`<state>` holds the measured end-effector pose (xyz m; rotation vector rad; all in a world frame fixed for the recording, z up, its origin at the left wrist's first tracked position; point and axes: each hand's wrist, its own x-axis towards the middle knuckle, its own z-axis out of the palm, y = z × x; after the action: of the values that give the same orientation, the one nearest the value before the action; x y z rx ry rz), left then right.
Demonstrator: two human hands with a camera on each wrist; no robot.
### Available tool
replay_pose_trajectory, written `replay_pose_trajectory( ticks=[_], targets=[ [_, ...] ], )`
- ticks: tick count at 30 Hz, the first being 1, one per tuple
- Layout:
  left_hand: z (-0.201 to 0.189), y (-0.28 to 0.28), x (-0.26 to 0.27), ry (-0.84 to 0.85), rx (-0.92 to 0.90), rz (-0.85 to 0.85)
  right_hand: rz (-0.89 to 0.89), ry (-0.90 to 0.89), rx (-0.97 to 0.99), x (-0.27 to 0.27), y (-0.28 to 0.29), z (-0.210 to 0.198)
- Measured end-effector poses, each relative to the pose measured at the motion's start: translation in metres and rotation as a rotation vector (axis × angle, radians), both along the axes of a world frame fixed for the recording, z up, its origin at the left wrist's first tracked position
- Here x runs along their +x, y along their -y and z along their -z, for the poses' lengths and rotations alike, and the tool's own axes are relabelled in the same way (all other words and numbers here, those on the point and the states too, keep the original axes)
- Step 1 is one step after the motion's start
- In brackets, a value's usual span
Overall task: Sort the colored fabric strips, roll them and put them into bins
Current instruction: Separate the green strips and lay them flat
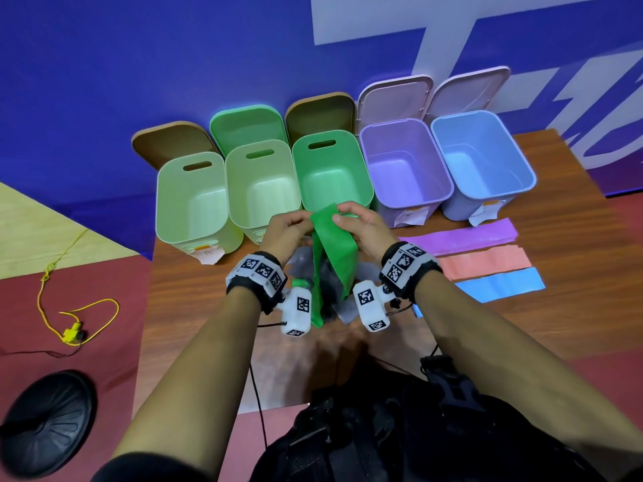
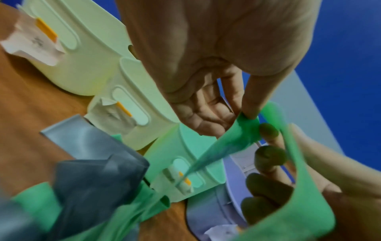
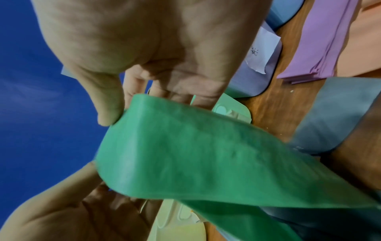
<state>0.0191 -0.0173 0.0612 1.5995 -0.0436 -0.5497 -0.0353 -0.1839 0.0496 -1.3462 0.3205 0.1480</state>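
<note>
Green fabric strip [image 1: 332, 252]: held up above the near middle of the wooden table [image 1: 215, 307], just in front of the green bin [image 1: 330, 168]. Its upper end is pinched at both corners. Its lower length hangs down between the wrists onto a heap of grey strips [image 2: 92, 163]; the head view hides most of that heap behind the strip and the wrist cameras.

Left hand [image 1: 287, 231]: thumb and fingers curled, pinching the left corner of the upper end. Right hand [image 1: 362, 227]: thumb and curled fingers pinching the right corner. The right-wrist view is filled mostly by the strip, blurred.

Right of the hands, three flat stacks lie on the table, nearest to farthest: blue strips [image 1: 501, 285], partly hidden by the right forearm, salmon strips [image 1: 487, 262], purple strips [image 1: 462, 236].

Along the far table edge stand five open bins: two pale green bins [image 1: 189, 200] [image 1: 261, 182], the green bin, a purple bin [image 1: 403, 161] and a blue bin [image 1: 482, 151]. Each lid leans against the blue wall [image 1: 139, 64]. Paper labels [image 2: 35, 40] are taped to the bin fronts; the handwriting is too small and blurred to read.
</note>
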Motion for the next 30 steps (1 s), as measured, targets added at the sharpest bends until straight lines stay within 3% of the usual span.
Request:
replay_pose_trajectory(
  ticks=[30],
  targets=[
    [-0.034,0.024,0.013,0.082,-0.107,0.005,0.153,0.13,-0.056,0.01,0.019,-0.034]
  ],
)
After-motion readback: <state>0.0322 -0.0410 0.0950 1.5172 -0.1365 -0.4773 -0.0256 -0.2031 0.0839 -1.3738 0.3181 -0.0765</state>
